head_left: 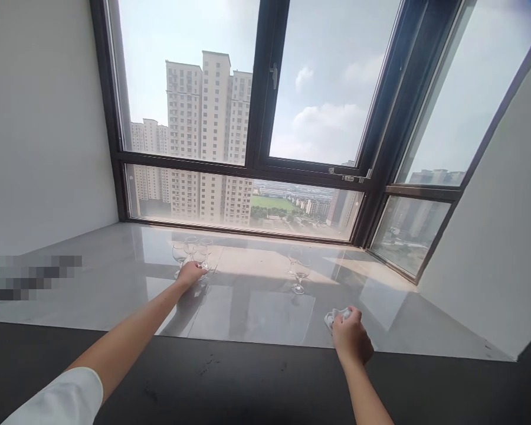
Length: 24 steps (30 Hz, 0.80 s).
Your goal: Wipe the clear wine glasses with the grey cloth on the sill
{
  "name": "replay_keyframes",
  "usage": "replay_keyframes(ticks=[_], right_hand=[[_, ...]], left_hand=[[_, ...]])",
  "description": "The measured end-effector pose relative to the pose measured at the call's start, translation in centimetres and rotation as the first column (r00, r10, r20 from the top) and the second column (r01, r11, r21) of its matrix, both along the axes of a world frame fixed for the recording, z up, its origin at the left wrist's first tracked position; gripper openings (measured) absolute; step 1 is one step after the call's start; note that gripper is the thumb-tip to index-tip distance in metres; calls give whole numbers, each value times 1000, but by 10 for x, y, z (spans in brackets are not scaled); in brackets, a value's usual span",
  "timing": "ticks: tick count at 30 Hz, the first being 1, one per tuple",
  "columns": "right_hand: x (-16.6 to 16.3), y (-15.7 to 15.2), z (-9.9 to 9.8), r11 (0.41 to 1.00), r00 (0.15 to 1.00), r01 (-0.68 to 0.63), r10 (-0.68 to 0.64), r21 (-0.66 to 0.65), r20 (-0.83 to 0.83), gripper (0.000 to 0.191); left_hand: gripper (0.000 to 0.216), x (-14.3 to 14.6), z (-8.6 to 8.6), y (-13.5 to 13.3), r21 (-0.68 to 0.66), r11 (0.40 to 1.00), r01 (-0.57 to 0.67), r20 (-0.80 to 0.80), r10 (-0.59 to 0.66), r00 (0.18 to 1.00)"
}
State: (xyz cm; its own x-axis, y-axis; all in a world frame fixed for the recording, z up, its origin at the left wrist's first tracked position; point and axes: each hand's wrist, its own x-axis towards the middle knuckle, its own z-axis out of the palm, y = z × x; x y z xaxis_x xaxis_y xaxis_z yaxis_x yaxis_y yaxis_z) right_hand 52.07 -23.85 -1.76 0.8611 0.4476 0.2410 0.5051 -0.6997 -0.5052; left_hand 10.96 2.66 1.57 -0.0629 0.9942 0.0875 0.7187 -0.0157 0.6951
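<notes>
Head view: the left hand (pixel 189 275) rests at the foot of the glass cluster (pixel 191 251) on the window sill (pixel 115 277), fingers curled by the nearest upright stem; I cannot tell whether they grip it. The right hand (pixel 351 336), well right of the cluster, is closed on a white cloth (pixel 335 317). A second pair of glasses (pixel 298 274) stands between cluster and cloth, outlines faint.

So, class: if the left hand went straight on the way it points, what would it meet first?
Probably the nearest glass, just beyond the left hand; they may already touch, as depth is unclear.
</notes>
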Motion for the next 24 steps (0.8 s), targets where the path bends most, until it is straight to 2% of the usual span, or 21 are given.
replay_keyframes(ticks=[3, 7, 10, 14, 18, 21, 24], right_hand=[[-2, -1, 2, 1000, 1000, -4, 4, 4, 2, 45], [-3, -2, 4, 1000, 1000, -3, 3, 14, -27, 45], [-2, -2, 3, 1000, 999, 3, -2, 25, -37, 45], [-2, -2, 2, 999, 999, -18, 20, 39, -35, 44], [-4, -4, 3, 998, 999, -21, 23, 56, -34, 45], [-5, -5, 3, 997, 999, -20, 22, 72, -25, 46], [-5, -4, 2, 997, 999, -30, 31, 66, -15, 46]], left_hand=[[21, 5, -9, 4, 13, 1000, 1, 89, -3, 996], [24, 8, -13, -13, 58, 995, 79, -23, -78, 997], [23, 15, -15, -43, 68, 982, 175, -123, -166, 978], [22, 33, -23, -99, 77, 949, 306, -211, -285, 935], [19, 52, -26, -149, 148, 913, 380, -358, -309, 881], [22, 62, -22, -167, 147, 920, 363, -438, -268, 858], [26, 67, -15, -173, 124, 937, 326, -477, -231, 848]])
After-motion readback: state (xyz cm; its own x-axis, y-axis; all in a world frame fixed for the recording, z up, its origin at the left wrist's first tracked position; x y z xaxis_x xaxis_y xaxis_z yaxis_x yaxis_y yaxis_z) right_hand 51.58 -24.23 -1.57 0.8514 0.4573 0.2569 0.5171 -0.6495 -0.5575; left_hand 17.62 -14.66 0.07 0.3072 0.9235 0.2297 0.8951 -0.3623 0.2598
